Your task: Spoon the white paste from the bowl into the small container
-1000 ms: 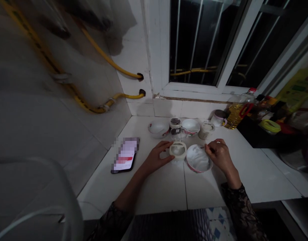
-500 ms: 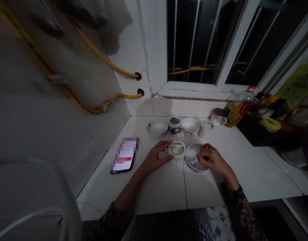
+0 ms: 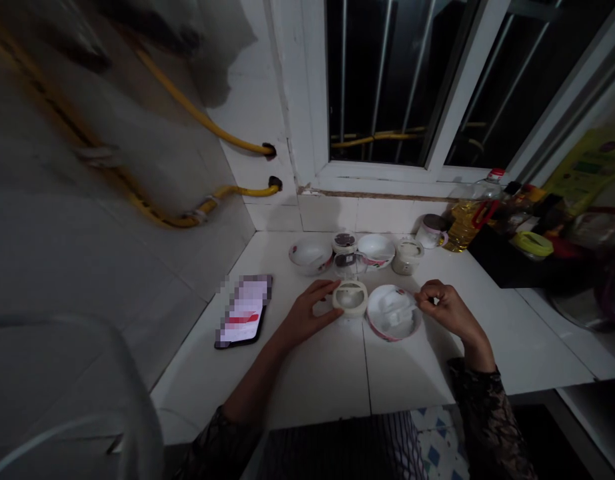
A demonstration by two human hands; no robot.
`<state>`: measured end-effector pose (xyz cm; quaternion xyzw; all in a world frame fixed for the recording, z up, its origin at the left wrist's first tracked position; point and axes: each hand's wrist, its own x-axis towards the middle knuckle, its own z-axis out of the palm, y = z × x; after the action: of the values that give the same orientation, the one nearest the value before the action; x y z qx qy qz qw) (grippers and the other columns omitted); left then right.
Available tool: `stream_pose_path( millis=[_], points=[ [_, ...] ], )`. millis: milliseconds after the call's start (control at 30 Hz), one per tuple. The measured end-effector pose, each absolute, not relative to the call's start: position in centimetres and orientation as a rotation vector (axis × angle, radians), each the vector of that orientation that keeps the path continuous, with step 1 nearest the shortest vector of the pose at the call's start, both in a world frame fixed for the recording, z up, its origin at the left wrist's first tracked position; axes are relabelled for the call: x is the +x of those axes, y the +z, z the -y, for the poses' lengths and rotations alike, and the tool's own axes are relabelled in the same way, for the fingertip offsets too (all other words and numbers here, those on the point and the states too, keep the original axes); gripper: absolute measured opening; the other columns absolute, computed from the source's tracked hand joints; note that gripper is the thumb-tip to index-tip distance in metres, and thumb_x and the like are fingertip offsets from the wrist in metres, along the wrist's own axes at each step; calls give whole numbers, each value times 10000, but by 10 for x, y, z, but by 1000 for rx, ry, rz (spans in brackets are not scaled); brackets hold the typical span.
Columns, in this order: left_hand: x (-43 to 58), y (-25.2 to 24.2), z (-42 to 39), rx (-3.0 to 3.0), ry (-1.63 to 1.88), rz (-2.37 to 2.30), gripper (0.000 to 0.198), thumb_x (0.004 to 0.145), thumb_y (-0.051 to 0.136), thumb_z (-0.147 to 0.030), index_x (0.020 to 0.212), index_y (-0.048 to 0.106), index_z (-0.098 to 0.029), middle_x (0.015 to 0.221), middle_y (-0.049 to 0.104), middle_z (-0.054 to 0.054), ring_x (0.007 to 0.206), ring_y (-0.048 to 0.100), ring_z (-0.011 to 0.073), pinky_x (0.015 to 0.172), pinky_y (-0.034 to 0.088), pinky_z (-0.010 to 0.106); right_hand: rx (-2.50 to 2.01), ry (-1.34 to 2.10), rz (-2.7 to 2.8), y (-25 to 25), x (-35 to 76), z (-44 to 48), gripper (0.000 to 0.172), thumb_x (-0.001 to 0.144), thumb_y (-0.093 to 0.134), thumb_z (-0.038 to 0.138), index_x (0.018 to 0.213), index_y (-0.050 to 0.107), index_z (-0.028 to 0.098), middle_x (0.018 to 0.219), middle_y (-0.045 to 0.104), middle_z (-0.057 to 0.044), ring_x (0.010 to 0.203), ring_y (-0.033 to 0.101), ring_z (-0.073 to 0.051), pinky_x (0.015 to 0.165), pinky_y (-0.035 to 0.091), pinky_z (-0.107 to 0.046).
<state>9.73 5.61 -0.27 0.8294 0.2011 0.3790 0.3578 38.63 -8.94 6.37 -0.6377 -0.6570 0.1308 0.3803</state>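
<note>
My left hand point(image 3: 307, 313) curls around a small cream-rimmed jar point(image 3: 350, 298) on the white counter, its fingers touching the jar's left side. Just right of the jar stands a white bowl point(image 3: 393, 320) holding white powder. My right hand point(image 3: 445, 310) hovers at the bowl's right rim with its fingers pinched together; whatever is in the pinch is too small to make out.
Behind stand two white bowls point(image 3: 310, 255) point(image 3: 376, 249), a dark-lidded jar point(image 3: 344, 242), a clear glass point(image 3: 345, 265) and a cup point(image 3: 407, 256). A lit phone point(image 3: 242, 311) lies to the left. An oil bottle point(image 3: 467, 217) and cluttered items stand at the right.
My right hand dipped into the bowl of powder half a second ago, then drew back to its right rim, pinched. The left hand stayed on the jar. The view shifted slightly.
</note>
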Motion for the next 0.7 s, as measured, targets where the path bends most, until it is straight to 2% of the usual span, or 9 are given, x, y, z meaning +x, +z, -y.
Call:
stream_pose_path(
  millis=[133,400,700],
  points=[
    [97,-3,-56,2139,971,-528,503,850,694,-390,1328,603,-261,1272,618,107,1143,612,245,854,564,345,-1657,356,1767,68,383,92,430,828,553,384,476,373,215,508,381,23,600,412,-134,620,368,-265],
    [97,-3,-56,2147,982,-517,497,853,692,-381,1329,601,-271,1269,623,104,1143,614,247,848,571,349,-1592,563,1750,57,368,83,486,838,507,446,485,258,223,507,252,34,559,312,-115,554,332,-247],
    [98,-2,-56,2143,975,-523,496,854,692,-389,1330,600,-286,1262,625,98,1128,618,243,852,568,346,-1624,635,1426,53,381,84,490,761,560,539,498,302,216,537,230,48,536,233,-79,503,235,-239]
  ],
)
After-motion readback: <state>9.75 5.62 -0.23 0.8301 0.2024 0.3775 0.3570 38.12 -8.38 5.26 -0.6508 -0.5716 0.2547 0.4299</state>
